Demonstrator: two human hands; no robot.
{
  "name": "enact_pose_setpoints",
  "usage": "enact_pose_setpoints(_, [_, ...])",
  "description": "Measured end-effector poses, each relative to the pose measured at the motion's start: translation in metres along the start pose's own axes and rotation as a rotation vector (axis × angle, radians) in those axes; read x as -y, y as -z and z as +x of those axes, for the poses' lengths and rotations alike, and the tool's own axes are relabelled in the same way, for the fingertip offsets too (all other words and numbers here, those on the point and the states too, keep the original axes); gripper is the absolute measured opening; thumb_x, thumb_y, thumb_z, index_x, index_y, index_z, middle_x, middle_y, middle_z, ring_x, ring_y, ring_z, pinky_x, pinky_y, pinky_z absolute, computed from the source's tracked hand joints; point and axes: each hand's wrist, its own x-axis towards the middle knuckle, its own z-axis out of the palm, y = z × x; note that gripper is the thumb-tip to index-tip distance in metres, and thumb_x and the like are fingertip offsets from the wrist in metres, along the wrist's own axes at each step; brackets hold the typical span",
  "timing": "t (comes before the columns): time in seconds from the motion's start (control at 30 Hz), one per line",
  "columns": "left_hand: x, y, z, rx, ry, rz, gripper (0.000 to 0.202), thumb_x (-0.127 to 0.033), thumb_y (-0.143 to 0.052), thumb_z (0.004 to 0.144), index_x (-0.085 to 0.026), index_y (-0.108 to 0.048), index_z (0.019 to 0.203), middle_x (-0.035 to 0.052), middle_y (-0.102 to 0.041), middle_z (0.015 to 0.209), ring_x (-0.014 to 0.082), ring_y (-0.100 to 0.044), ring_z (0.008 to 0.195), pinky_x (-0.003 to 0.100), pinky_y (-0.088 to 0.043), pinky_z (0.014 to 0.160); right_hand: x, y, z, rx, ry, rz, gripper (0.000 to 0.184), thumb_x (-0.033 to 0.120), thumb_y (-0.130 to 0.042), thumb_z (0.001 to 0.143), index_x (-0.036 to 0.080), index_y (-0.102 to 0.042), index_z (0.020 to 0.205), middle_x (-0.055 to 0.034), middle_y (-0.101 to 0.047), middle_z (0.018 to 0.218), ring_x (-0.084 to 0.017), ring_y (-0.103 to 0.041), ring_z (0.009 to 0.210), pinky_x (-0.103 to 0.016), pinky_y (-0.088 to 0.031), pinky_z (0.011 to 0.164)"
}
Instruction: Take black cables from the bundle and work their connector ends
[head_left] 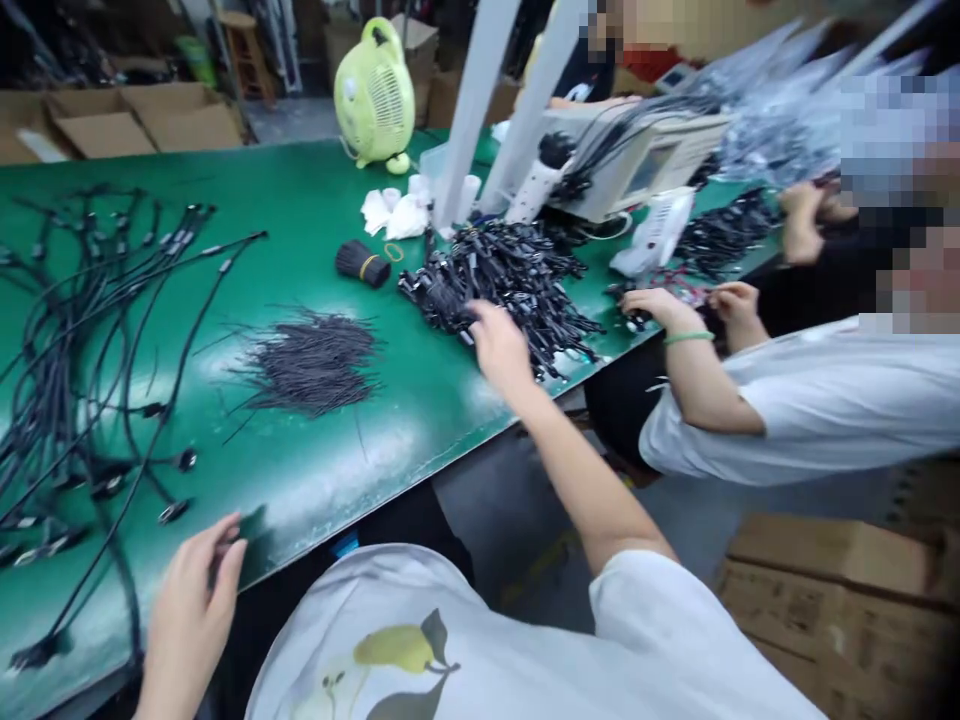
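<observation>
My right hand (pixel 504 348) reaches to the pile of short black cables with connector ends (pixel 517 275). Its fingertips meet the near left side of that heap and are blurred, so I cannot tell whether they grip a cable. My left hand (pixel 196 590) hovers by the front edge of the green table (pixel 300 480), fingers loosely curled, thumb apart, nothing in it. Between the two hands lies a loose heap of thin black ties (pixel 311 362). Long black cables (pixel 71 370) spread over the left part of the table, beside my left hand.
A bundle of black ties with a yellow band (pixel 363 264) lies near a rubber band (pixel 394 251). Behind stand a green fan (pixel 375 95), white posts (pixel 476 110) and a beige device (pixel 637 165). Co-workers' hands (pixel 667 310) handle parts at right. Cardboard boxes (pixel 832 600) stand below.
</observation>
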Motion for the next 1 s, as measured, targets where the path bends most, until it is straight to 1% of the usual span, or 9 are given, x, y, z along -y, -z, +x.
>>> enact_pose_setpoints(0.17, [-0.015, -0.006, -0.011, 0.008, -0.065, 0.054, 0.035, -0.039, -0.042, 0.098, -0.019, -0.058, 0.122, 0.0121, -0.062, 0.115, 0.0272, -0.058, 0.105, 0.043, -0.047, 0.094, -0.052, -0.007, 0.057, -0.098, -0.099, 0.085, 0.044, 0.032, -0.035, 0.096, 0.01, -0.054, 0.129, -0.027, -0.055, 0.119, -0.034, -0.053, 0.114, -0.052, -0.04, 0.091])
enact_pose_setpoints(0.27, [-0.012, -0.002, -0.017, -0.089, -0.006, 0.153, 0.034, -0.032, -0.042, 0.099, -0.017, -0.055, 0.126, 0.0134, -0.06, 0.118, 0.0276, -0.054, 0.11, 0.043, -0.045, 0.097, -0.053, -0.023, 0.061, -0.081, 0.003, 0.07, 0.039, 0.044, -0.046, 0.091, 0.015, -0.071, 0.1, -0.0231, -0.062, 0.107, -0.037, -0.056, 0.112, -0.051, -0.039, 0.079])
enact_pose_setpoints(0.33, [-0.003, 0.003, -0.025, -0.174, 0.085, 0.27, 0.037, -0.031, -0.045, 0.098, -0.016, -0.052, 0.131, 0.016, -0.057, 0.122, 0.0294, -0.052, 0.112, 0.045, -0.045, 0.097, -0.038, -0.03, 0.052, -0.141, 0.021, 0.009, 0.04, 0.045, -0.049, 0.09, 0.02, -0.066, 0.117, -0.0242, -0.057, 0.125, -0.042, -0.05, 0.121, -0.054, -0.038, 0.079])
enact_pose_setpoints(0.43, [0.016, 0.011, -0.036, -0.254, 0.193, 0.452, 0.04, -0.03, -0.046, 0.097, -0.015, -0.05, 0.134, 0.0195, -0.049, 0.135, 0.0343, -0.045, 0.123, 0.052, -0.039, 0.102, 0.012, -0.035, 0.019, -0.049, 0.183, 0.1, 0.042, 0.036, -0.043, 0.095, 0.019, -0.056, 0.131, -0.0234, -0.059, 0.122, -0.038, -0.052, 0.12, -0.054, -0.043, 0.086])
enact_pose_setpoints(0.53, [0.04, 0.024, -0.034, -0.3, 0.238, 0.505, 0.046, -0.03, -0.045, 0.097, -0.011, -0.044, 0.139, 0.0228, -0.043, 0.143, 0.0365, -0.039, 0.131, 0.054, -0.034, 0.107, 0.079, -0.046, -0.025, 0.156, 0.515, 0.262, 0.025, 0.03, -0.044, 0.097, 0.021, -0.065, 0.108, -0.0132, -0.067, 0.104, -0.027, -0.064, 0.097, -0.042, -0.052, 0.08])
enact_pose_setpoints(0.7, [0.059, 0.06, -0.007, -0.269, 0.266, 0.327, 0.034, -0.029, -0.04, 0.097, -0.011, -0.06, 0.117, 0.0184, -0.064, 0.107, 0.0325, -0.058, 0.104, 0.047, -0.046, 0.091, 0.159, -0.058, -0.056, 0.366, 0.763, 0.347, 0.022, 0.019, -0.043, 0.097, 0.018, -0.063, 0.106, -0.0076, -0.067, 0.105, -0.019, -0.064, 0.09, -0.034, -0.053, 0.078])
enact_pose_setpoints(0.8, [0.029, 0.078, 0.004, -0.234, 0.22, 0.046, 0.032, -0.035, -0.04, 0.097, -0.016, -0.063, 0.109, 0.0112, -0.065, 0.102, 0.0235, -0.062, 0.089, 0.034, -0.05, 0.079, 0.202, -0.053, -0.04, 0.348, 0.711, 0.35, 0.033, 0.023, -0.048, 0.096, 0.014, -0.052, 0.128, -0.0135, -0.058, 0.125, -0.022, -0.06, 0.104, -0.034, -0.052, 0.083])
enact_pose_setpoints(0.87, [0.002, 0.089, 0.002, -0.071, 0.203, -0.217, 0.033, -0.041, -0.044, 0.096, -0.018, -0.064, 0.108, 0.0071, -0.065, 0.097, 0.0176, -0.06, 0.071, 0.027, -0.049, 0.064, 0.237, -0.059, -0.012, 0.349, 0.693, 0.326, 0.044, 0.03, -0.054, 0.094, 0.015, -0.046, 0.135, -0.0166, -0.047, 0.138, -0.024, -0.055, 0.112, -0.035, -0.05, 0.087])
enact_pose_setpoints(1.0, [-0.02, 0.107, -0.023, 0.034, 0.139, -0.338, 0.031, -0.045, -0.052, 0.092, -0.02, -0.065, 0.105, 0.0051, -0.064, 0.091, 0.0147, -0.054, 0.061, 0.024, -0.043, 0.053, 0.274, -0.086, 0.082, 0.432, 0.675, 0.203, 0.017, 0.02, -0.046, 0.095, 0.012, -0.061, 0.1, -0.0139, -0.061, 0.107, -0.022, -0.057, 0.096, -0.033, -0.048, 0.08])
